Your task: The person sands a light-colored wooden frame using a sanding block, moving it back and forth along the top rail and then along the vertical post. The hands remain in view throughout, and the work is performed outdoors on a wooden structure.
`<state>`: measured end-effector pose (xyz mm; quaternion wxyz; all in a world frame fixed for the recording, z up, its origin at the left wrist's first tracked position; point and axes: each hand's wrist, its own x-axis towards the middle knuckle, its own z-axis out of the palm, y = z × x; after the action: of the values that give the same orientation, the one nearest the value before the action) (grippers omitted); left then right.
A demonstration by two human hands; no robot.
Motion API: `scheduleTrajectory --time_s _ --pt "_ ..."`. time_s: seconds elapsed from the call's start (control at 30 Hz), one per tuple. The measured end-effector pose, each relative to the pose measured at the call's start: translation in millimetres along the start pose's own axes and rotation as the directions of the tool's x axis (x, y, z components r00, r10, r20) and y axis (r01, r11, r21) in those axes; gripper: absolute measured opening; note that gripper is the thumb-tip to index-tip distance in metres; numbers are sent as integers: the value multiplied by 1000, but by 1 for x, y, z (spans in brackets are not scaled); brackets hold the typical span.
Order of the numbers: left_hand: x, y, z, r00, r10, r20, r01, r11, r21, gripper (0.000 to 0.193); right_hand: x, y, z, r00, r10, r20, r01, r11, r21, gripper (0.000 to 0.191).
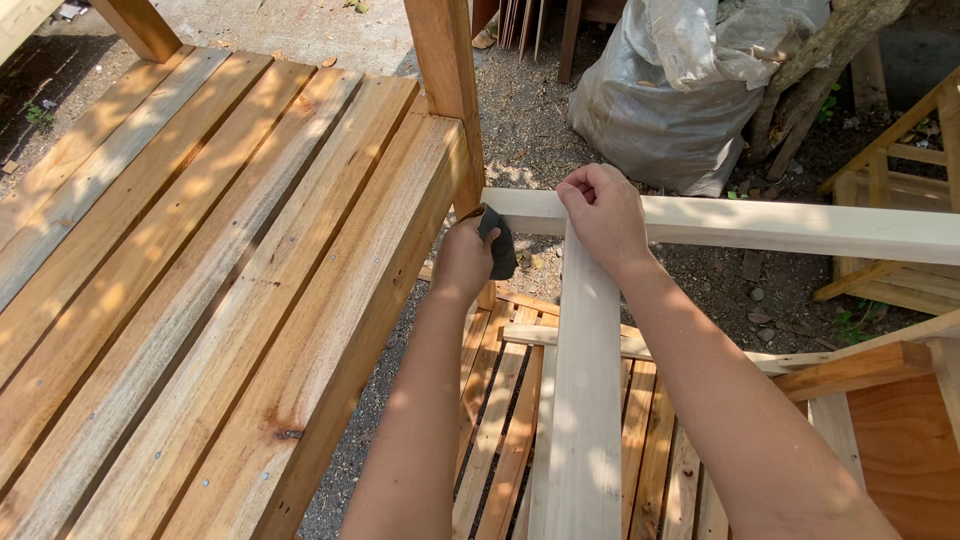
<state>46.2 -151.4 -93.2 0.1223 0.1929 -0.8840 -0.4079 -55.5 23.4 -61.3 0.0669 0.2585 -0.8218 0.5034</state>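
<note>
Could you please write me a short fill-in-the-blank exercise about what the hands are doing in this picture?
1. The left hand holds a dark piece of ____.
2. The right hand rests closed on the pale wooden ____ where its two bars meet.
3. Left of both hands lies a slatted wooden ____.
4. Behind the frame, a grey ____ stands on the gravel.

Missing words: sandpaper; frame; platform; sack

Single head-worn view, looking steeply down and forward along both forearms from close above. Left hand [465, 255] and right hand [603, 210] near frame centre, at the pale wooden frame [585, 400]. Slatted wooden platform [200, 250] filling the left half; gravel ground [540, 120] and grey sack [680, 90] farther off, toward the top edge.
</note>
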Motion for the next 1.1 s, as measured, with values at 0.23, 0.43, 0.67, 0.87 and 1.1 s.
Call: scheduleTrajectory --time_s 0.23,0.43,0.67,0.87,1.1 --pt "-2 24 42 947 320 14 -311 908 282 18 -2 -4 -1 1000 -17 19 17 1000 -18 18" --pt "1 4 11 998 62 -6 -60 986 155 18 -1 -5 -1 999 40 26 -39 999 -29 19" --pt "-3 21 48 953 303 -22 -290 929 228 22 -1 -5 -1 1000 1 23 -1 1000 -11 20" --pt "3 11 11 1000 27 -12 -25 989 145 16 -2 -4 -2 1000 0 20 0 1000 -11 22" --pt "0 24 53 960 280 25 -279 936 215 16 -2 -4 -3 998 -39 40 40 999 -22 22"
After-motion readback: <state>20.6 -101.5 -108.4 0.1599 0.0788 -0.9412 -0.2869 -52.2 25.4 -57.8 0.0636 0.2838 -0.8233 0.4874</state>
